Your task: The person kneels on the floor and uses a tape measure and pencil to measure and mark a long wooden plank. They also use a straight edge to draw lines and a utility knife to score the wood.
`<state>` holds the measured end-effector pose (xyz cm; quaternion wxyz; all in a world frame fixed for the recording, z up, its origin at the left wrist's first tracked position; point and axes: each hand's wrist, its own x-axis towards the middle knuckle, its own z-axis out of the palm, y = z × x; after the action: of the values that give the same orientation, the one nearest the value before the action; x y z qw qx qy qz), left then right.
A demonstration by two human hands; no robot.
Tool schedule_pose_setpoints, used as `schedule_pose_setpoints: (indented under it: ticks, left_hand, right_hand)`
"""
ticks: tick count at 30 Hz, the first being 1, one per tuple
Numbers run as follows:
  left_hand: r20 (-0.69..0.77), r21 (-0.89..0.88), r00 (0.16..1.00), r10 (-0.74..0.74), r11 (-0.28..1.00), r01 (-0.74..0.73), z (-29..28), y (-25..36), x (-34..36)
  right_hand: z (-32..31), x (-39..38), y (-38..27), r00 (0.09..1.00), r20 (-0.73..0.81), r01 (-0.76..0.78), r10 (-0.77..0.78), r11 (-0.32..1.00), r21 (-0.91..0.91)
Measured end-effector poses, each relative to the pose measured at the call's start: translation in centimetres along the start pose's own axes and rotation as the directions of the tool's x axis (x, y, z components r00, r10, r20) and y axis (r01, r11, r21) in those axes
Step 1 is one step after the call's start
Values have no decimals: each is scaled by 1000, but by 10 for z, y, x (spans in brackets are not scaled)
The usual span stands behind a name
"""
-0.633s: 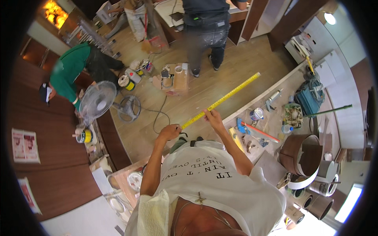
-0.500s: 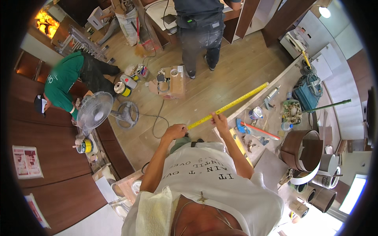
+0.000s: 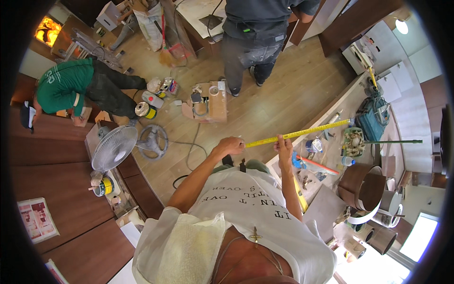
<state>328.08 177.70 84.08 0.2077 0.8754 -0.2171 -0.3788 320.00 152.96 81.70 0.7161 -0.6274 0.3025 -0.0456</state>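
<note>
My left hand (image 3: 231,146) is closed on the near end of a long yellow measuring tape (image 3: 312,131). My right hand (image 3: 284,149) grips the strip further along, fingers wrapped at it. The strip is stretched out rightward and slightly up, its far end over the cluttered workbench (image 3: 326,203) beside a teal tool case (image 3: 369,118). Near my right hand on that bench lie a white paint tub (image 3: 314,146), a blue and orange tool (image 3: 314,165) and a caulking gun (image 3: 331,130). A green rod (image 3: 397,141) juts from the bench.
A co-worker in green (image 3: 64,83) bends at the left beside a standing fan (image 3: 111,146). Another person in dark clothes (image 3: 255,42) stands at the top. A cardboard box (image 3: 215,109), paint cans (image 3: 145,110) and a cable lie on the wooden floor (image 3: 189,137).
Both my hands have moved right and the tape has swung flatter, its far end now over the right-hand bench. The co-worker in green appears further left, behind the fan.
</note>
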Motion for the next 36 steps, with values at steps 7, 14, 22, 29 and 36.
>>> schedule_pose_setpoints:
  ticks: [7, 14, 22, 29, 36]
  left_hand:
    - [81, -18, 997, 10, 1000, -9, -32, -15, 45]
    - [126, -81, 992, -13, 996, 23, -87, 8, 90]
    - [133, -41, 988, -77, 996, 83, -144, 37, 131]
    - [106, -50, 994, -41, 998, 46, -139, -15, 137]
    - [120, -85, 954, -275, 955, 286, -166, -114, 38]
  right_hand:
    - [17, 35, -3, 999, 44, 15, -13, 999, -33]
    - [22, 108, -31, 995, 94, -33, 38, 998, -54]
    - [-21, 215, -94, 991, -48, 130, -127, 990, 57]
    - [-58, 269, -130, 986, -23, 166, -164, 984, 62]
    - [36, 247, -82, 740, 665, 228, 100, 893, -388]
